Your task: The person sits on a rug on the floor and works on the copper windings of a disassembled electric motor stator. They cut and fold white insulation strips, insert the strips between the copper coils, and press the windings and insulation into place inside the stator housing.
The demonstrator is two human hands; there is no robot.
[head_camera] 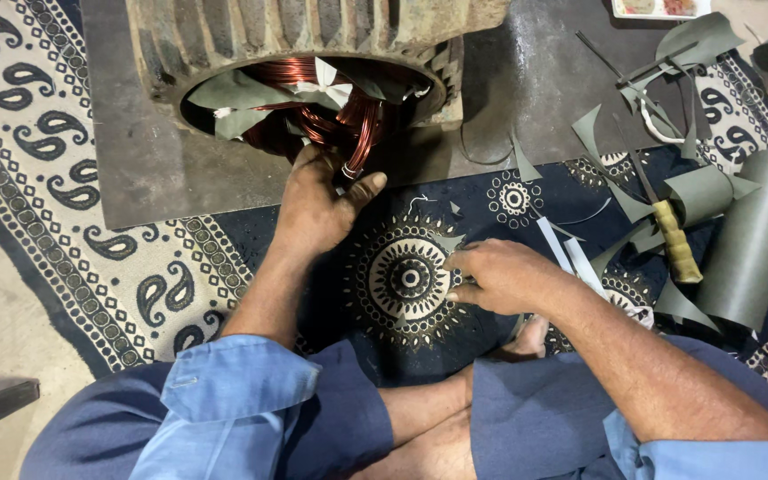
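Observation:
A heavy ribbed motor housing (224,36) lies on its side on a dark metal sheet (526,80), its open end facing me. Copper wire coils (348,124) and grey-green insulation paper pieces (233,93) fill the opening. My left hand (317,200) reaches to the lower rim and grips a bundle of copper wire between thumb and fingers. My right hand (500,274) rests low on the patterned mat (402,276), fingers pinched on a small grey paper strip (452,242).
Rolled grey insulation sheet (757,236) and cut paper scraps (668,107) lie at the right, with a yellow-handled tool (676,240) among them. Pale strips (571,258) lie beside my right wrist. A tray (660,7) sits at the top edge. My crossed legs are below.

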